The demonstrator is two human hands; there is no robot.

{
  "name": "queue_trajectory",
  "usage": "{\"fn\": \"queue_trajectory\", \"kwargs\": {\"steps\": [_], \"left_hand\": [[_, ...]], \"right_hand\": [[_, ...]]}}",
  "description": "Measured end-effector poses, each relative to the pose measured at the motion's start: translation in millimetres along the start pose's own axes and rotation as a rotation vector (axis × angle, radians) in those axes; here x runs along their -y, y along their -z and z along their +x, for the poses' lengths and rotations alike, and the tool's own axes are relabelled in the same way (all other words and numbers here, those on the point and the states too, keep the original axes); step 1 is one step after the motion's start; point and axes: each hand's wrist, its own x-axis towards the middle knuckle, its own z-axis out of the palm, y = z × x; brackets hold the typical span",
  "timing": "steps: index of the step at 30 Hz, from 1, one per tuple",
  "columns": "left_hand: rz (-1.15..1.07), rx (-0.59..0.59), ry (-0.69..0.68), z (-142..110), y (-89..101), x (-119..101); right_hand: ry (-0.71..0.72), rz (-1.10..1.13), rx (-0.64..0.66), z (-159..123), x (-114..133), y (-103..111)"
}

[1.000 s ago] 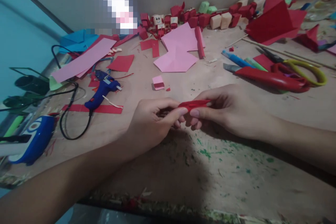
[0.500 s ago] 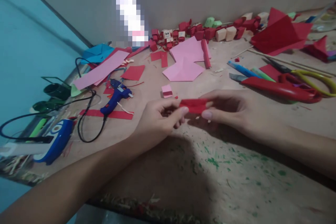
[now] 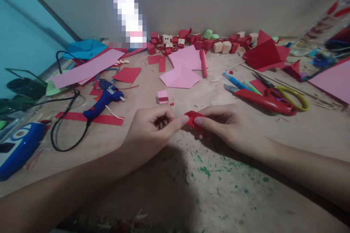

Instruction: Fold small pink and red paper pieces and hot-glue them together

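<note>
A small folded piece of red paper (image 3: 193,115) is pinched between my two hands, just above the table. My left hand (image 3: 153,125) grips its left end with thumb and fingers. My right hand (image 3: 225,123) is closed on its right end, the thumb pressing on the front. The fingers behind the paper are partly hidden. Just beyond my hands lies a small pink and red folded paper block (image 3: 163,97), with a tiny red scrap (image 3: 172,104) beside it.
A blue hot glue gun (image 3: 104,103) with a black cord lies left, over a red strip (image 3: 109,118). Pink paper (image 3: 180,76) and small paper cubes (image 3: 218,46) lie at the back. A red utility knife (image 3: 265,101) and yellow-handled scissors (image 3: 296,98) are right.
The red paper went from stretched flat between my hands to bent and more compact. My hands have come closer together. The camera view has turned to the right.
</note>
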Motion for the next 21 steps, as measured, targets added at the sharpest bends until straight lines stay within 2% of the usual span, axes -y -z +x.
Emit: {"fn": "queue_trajectory", "kwargs": {"steps": [4, 7, 10, 12, 16, 19, 21], "left_hand": [[-0.027, 0.093, 0.067, -0.6, -3.2, -5.2], [-0.072, 0.132, 0.1, 0.5, -3.7, -5.1], [-0.133, 0.142, 0.115, 1.1, -3.1, -4.0], [-0.169, 0.137, 0.122, 1.2, -3.5, -2.9], [-0.219, 0.118, 0.103, 1.2, -7.4, 1.8], [-0.203, 0.005, 0.035, 0.0, -9.2, 5.9], [-0.09, -0.056, -0.075, -1.4, -8.5, 7.6]], "right_hand": [[0.131, -0.214, -0.043, -1.5, 3.9, -1.1], [0.245, -0.344, 0.002, -1.7, 6.3, -0.1], [0.301, -0.397, 0.055, -1.4, 7.3, 1.0], [0.284, -0.384, 0.044, -1.1, 7.6, 1.0], [0.125, -0.22, -0.047, 0.3, 7.0, -0.1], [0.066, -0.126, -0.104, 2.2, 5.6, -0.1], [0.063, -0.063, -0.092, 2.9, 4.8, 0.4]]}}
